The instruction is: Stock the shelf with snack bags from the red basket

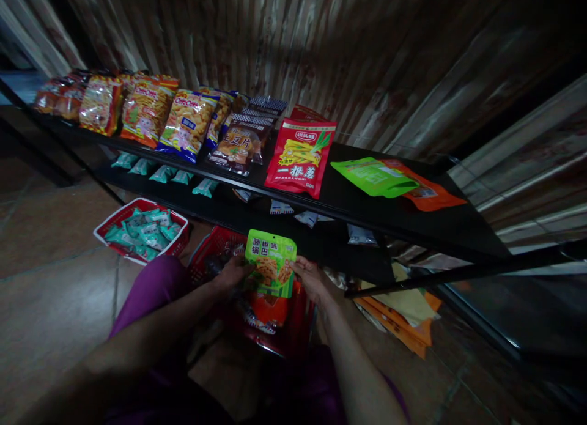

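Observation:
A bright green snack bag (271, 254) is held upright between my two hands, its printed front facing me. My left hand (233, 273) pinches its left edge. On the opposite edge, my right hand (310, 277) grips with thumb and fingers closed. Beneath the bag is a red basket (293, 336), with an orange packet (270, 310) and some dark packets inside, partly hidden by my hands. On the shelf above lie another green bag (375, 177) and an orange bag (428, 192), overlapping. A red snack bag (302, 156) stands left of them.
Several snack bags, among them a blue and yellow one (187, 124) and a brown one (236, 142), line the black shelf (358, 211). A lower shelf (183, 199) holds teal packets. Another red basket (183, 232) of teal packets sits left; orange packaging (403, 318) lies right.

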